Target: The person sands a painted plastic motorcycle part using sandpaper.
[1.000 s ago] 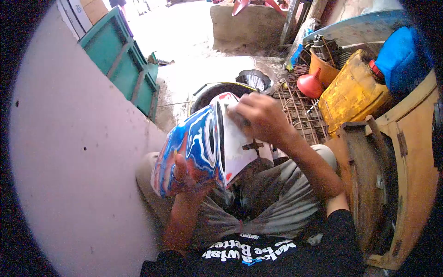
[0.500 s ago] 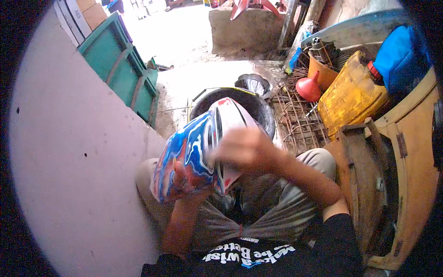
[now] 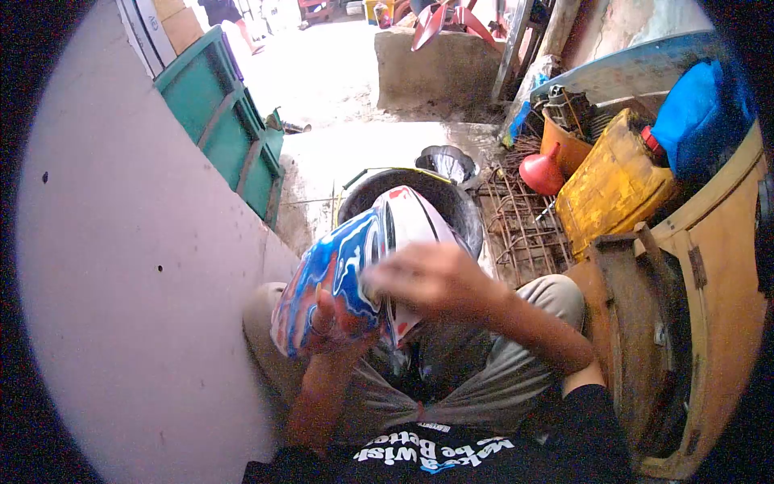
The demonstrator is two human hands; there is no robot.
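Note:
A glossy panel (image 3: 334, 258), patterned in blue, red and white with a paler white side, is tilted above my lap. My left hand (image 3: 334, 327) is wrapped round its lower left part, thumb up on the patterned face. My right hand (image 3: 431, 278) lies against the panel near the edge between the blue and white parts. Its fingers are blurred, and whatever they may hold is hidden. Behind the panel stands a black tub (image 3: 466, 211) with a yellow-green rim.
A yellow jerrycan (image 3: 617, 189), a red funnel (image 3: 542, 171) and a rusty wire grid (image 3: 516, 234) lie at the right, beyond a wooden frame (image 3: 726, 266). A white wall (image 3: 145, 323) closes the left side. A person's legs (image 3: 242, 28) show far back.
My right hand has moved from the top of the white side down and left to the blue edge. My left hand keeps its hold. The view has tilted slightly upward.

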